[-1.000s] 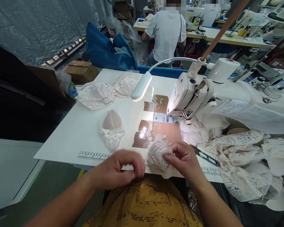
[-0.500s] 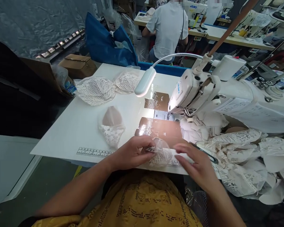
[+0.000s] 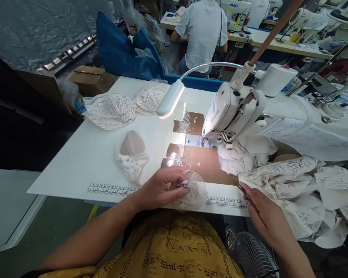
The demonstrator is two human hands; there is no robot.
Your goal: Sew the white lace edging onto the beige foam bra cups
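My left hand (image 3: 166, 187) pinches a white lace bra cup (image 3: 195, 191) at the table's front edge, thumb and fingers closed on its left side. To the right, my right hand (image 3: 266, 210) is closed around a pair of dark thread snips (image 3: 244, 190), their slim tip pointing up and left; the palm hides the rest. Another cup (image 3: 132, 158), part beige and part lace, lies flat to the left of my hands. Farther back on the table rest two joined lace cups (image 3: 111, 111).
A white sewing machine (image 3: 229, 110) with a small lamp (image 3: 171, 99) stands over the white table (image 3: 72, 154). Lace pieces (image 3: 304, 197) are heaped at the right. Printed ruler marks (image 3: 110, 189) run along the front edge. A fan (image 3: 253, 255) stands below; a person (image 3: 204, 34) sits beyond.
My right hand has moved right, away from the lace cup, and has taken hold of the snips lying on the table. My left hand stays on the cup. The view has shifted slightly.
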